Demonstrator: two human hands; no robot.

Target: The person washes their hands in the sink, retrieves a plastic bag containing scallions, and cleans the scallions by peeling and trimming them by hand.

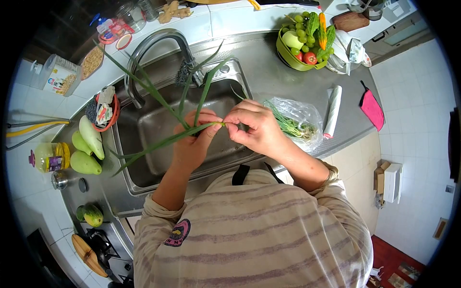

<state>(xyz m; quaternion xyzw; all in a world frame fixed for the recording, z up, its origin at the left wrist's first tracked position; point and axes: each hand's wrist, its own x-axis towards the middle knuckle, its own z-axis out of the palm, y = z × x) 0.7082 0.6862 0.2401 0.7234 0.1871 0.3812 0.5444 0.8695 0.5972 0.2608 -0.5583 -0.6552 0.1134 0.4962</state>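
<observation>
My left hand (pixel 196 137) is closed around a few long green scallions (pixel 154 92) above the sink (pixel 149 161). Their leaves fan out to the left and upward. Thumb and fingers of my right hand (pixel 254 121) pinch a thin yellowish end of the scallions, right beside the left fingertips. To the right of that hand, on the steel counter, lies a clear plastic bag (pixel 312 115) with more scallions (pixel 292 126) in it, their roots pointing right.
A curved faucet (pixel 165 34) arches over the sink's back left. Around it stand a green basket (pixel 284 52) of fruit and vegetables, a white roll (pixel 332 111), a pink cloth (pixel 371 109), pale green gourds (pixel 85 162), an oil bottle (pixel 45 157) and an orange-red bowl (pixel 115 114).
</observation>
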